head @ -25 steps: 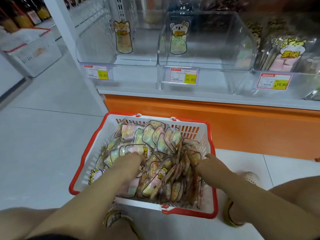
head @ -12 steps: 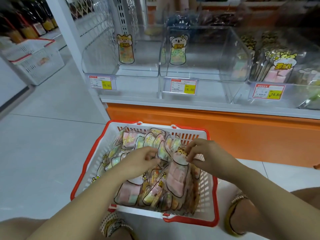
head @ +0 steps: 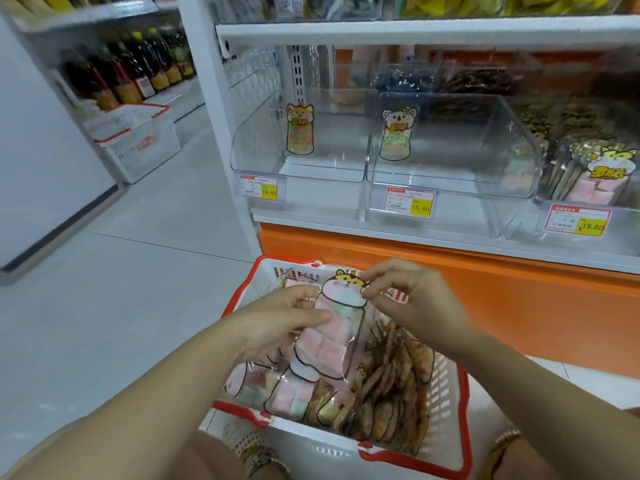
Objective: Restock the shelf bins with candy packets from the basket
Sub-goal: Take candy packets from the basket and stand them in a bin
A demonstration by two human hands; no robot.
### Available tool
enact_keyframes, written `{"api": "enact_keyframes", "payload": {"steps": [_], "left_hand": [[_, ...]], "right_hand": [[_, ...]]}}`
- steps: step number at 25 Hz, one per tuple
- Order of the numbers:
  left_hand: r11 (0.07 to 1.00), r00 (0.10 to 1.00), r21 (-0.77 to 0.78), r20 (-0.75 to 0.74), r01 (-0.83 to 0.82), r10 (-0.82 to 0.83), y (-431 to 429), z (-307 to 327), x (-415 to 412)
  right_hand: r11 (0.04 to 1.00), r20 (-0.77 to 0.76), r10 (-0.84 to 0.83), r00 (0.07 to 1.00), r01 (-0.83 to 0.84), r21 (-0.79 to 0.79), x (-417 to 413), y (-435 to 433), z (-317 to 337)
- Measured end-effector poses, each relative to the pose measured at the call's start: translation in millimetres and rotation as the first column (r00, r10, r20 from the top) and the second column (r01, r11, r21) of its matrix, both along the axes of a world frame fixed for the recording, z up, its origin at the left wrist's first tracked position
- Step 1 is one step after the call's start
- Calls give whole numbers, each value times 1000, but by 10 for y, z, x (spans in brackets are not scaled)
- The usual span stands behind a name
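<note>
Clear shelf bins [head: 433, 181] upper centre. Over basket [head: 463, 393], candy packet [head: 332, 337] near-vertical, cartoon head uppermost; left hand [head: 277, 317] gripping its side, right hand [head: 412, 299] pinching top.

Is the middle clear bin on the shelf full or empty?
Almost empty: the middle bin shows a bare floor, with only one koala packet at its front.

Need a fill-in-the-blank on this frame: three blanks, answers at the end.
The left hand and right hand hold one candy packet above the basket, whose rim is ____. The right hand pinches the packet at its ____ end. The price tag on the middle bin reads ____.
Missing words: red; top; 16.80
</note>
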State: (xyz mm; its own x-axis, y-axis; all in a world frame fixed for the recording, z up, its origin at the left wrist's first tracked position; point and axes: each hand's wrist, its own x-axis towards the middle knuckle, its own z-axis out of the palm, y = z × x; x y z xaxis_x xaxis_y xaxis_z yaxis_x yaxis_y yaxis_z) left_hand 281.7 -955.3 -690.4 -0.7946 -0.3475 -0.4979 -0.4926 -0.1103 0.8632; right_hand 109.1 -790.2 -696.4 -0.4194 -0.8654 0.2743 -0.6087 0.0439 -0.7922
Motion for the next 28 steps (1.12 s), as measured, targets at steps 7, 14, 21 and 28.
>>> {"api": "enact_keyframes", "payload": {"steps": [7, 14, 21, 28], "left_hand": [[855, 984, -486, 83, 180, -160, -182, 158, 268], [625, 948, -746, 317, 228, 33, -697, -48, 379], [644, 960, -747, 271, 165, 68, -845, -117, 352], [605, 961, -783, 258, 147, 101, -857, -175, 335]], "right_hand": [[990, -315, 138, 939, -132, 42, 229, -702, 113], [839, 22, -28, 999, 12, 543, 352, -765, -865], [609, -39, 194, 980, -89, 788, 589, -665, -1416], [910, -374, 83, 924, 82, 406, 115, -501, -385]]}}
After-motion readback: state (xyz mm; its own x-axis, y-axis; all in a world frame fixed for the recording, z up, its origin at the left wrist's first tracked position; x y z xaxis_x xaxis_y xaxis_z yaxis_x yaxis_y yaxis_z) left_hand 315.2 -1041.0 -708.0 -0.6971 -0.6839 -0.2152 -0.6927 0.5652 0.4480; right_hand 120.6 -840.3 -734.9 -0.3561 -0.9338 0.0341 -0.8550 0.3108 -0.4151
